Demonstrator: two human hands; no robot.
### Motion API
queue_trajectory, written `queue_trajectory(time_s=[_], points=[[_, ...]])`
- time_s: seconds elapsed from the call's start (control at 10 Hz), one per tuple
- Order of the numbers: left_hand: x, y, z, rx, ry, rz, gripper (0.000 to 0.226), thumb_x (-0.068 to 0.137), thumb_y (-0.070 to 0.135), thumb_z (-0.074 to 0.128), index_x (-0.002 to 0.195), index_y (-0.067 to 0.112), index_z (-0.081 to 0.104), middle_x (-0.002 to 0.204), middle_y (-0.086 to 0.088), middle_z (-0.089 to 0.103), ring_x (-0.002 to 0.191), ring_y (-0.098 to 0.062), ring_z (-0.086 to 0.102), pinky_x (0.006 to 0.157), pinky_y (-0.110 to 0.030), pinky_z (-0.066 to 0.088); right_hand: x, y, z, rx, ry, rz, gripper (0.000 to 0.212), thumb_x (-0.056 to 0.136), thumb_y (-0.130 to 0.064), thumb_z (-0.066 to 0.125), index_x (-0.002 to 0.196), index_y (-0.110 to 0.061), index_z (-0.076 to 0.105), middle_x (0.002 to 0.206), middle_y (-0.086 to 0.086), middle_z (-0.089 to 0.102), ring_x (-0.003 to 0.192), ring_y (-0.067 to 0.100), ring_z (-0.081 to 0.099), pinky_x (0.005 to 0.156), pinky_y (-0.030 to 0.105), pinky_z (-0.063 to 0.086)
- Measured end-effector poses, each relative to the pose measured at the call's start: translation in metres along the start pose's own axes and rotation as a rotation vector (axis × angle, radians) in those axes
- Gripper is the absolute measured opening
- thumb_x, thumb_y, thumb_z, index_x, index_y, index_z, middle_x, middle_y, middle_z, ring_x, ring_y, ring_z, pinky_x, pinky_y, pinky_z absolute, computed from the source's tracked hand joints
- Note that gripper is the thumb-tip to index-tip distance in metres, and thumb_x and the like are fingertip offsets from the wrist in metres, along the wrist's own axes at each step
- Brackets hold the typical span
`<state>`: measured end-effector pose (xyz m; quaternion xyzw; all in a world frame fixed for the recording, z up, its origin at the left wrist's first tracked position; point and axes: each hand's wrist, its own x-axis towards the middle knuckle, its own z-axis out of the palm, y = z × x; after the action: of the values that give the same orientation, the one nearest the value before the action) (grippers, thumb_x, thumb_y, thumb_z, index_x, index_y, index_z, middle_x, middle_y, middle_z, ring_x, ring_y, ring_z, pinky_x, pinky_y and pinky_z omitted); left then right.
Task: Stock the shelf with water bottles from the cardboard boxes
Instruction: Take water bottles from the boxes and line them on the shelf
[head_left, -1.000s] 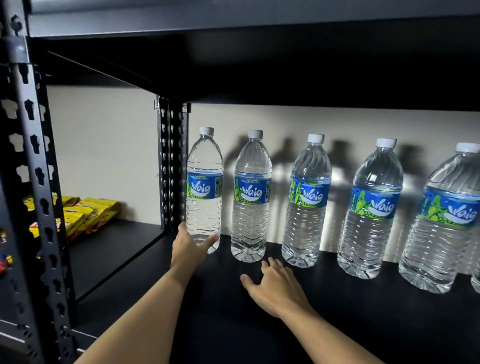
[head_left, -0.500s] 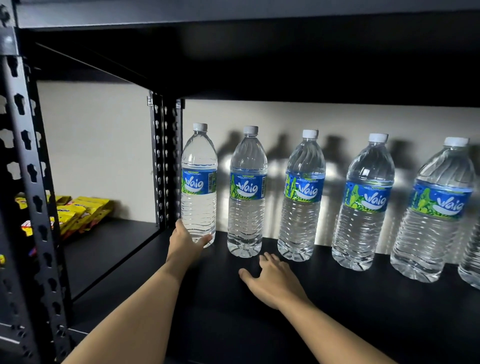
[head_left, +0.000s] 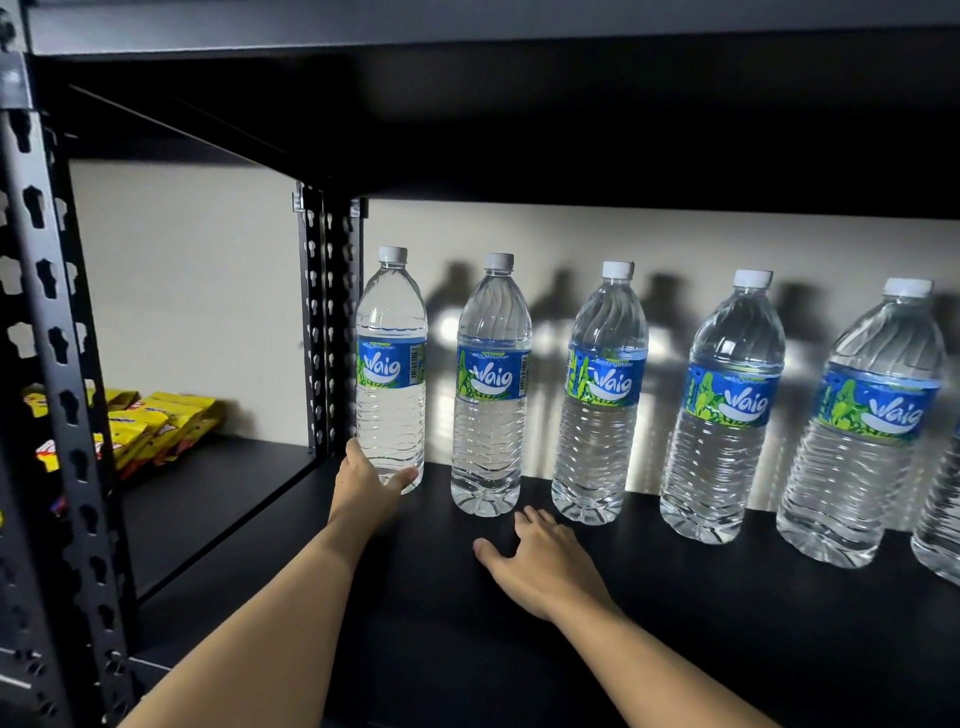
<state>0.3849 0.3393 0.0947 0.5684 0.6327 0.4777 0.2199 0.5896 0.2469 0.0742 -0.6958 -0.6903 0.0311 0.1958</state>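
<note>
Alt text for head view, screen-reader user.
A person's left hand grips the base of the leftmost water bottle in a row standing on a dark shelf; right hand rests open on the shelf. Yellow snack packets lie in the left bay.

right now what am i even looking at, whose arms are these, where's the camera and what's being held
There is no machine here. These are a person's own two bare arms, filmed by one wide-angle camera worn on their head, looking forward and down. They face a black metal shelf. Along its back stand upright Vaig water bottles, five in full and a sixth cut off at the right edge. The left hand grips the base of the leftmost bottle, thumb round the front. The right hand lies open, palm down, before the second and third bottles, holding nothing. In the next bay to the left lie yellow snack packets.
</note>
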Motion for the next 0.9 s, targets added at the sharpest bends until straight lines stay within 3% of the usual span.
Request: queue_trajectory(time_s=[0.9], points=[[0.0019,-0.0037,0.0016,-0.013,0.029,-0.011,0.082,0.082,0.031,0.078,0.146,0.004,0.034,0.141,-0.018,0.050,0.135,-0.035,0.042,0.112,-0.045,0.035,0.0016,0.0009,0.0006,0.034,-0.007,0.011,0.087,0.088,-0.069,0.039,0.151,-0.011,0.031,0.160,0.000,0.026,0.147,0.018,0.019,0.117,0.030,0.015]])
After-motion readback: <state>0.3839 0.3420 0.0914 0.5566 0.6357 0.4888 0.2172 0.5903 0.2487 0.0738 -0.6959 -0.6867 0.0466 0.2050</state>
